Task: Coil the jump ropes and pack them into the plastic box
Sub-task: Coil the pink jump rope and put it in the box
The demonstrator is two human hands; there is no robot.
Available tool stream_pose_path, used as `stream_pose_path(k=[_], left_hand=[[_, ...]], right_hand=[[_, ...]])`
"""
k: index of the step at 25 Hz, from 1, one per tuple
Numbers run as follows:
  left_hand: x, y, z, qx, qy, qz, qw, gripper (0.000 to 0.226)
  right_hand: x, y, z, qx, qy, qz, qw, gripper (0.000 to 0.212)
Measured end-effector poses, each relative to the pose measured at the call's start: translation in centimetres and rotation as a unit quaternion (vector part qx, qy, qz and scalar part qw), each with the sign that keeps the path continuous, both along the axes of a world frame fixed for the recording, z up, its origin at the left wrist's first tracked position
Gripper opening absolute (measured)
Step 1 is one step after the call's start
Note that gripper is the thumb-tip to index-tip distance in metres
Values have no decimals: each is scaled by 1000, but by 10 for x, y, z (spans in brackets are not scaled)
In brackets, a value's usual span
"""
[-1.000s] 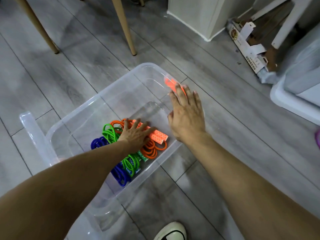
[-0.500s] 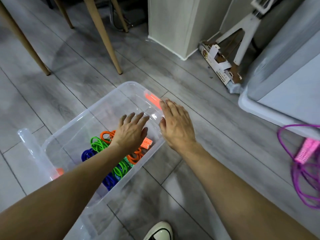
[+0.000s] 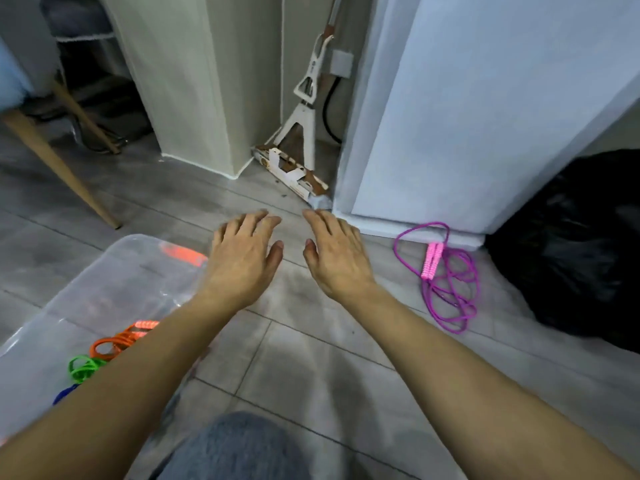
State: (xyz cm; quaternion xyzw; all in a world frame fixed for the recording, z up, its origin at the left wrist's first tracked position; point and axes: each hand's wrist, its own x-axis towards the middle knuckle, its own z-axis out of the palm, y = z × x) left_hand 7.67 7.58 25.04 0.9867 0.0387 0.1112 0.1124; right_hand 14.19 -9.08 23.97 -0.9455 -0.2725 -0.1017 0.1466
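One purple jump rope lies loosely tangled, pink handles together

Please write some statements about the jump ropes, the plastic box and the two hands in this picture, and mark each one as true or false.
1. The purple jump rope lies inside the plastic box. False: it lies uncoiled on the floor, at the right.
2. The orange jump rope is in the box. True.
3. The right hand grips a rope. False: it holds nothing.
4. The left hand holds nothing. True.
5. A green jump rope is in the box. True.
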Motion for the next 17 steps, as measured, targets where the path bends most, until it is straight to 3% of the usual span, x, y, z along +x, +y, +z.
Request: stream_pose_path(k=[10, 14, 17], left_hand=[[33, -166, 62, 14, -14, -192, 981, 42], [52, -216, 39, 55, 22, -257, 965, 51], [71, -241, 3, 70, 60, -270, 958, 45]], right_hand=[[15, -201, 65, -13, -44, -106, 993, 53], [27, -260, 28, -19, -26, -143, 989, 52], [41, -286, -28, -41, 13, -169, 985, 48]])
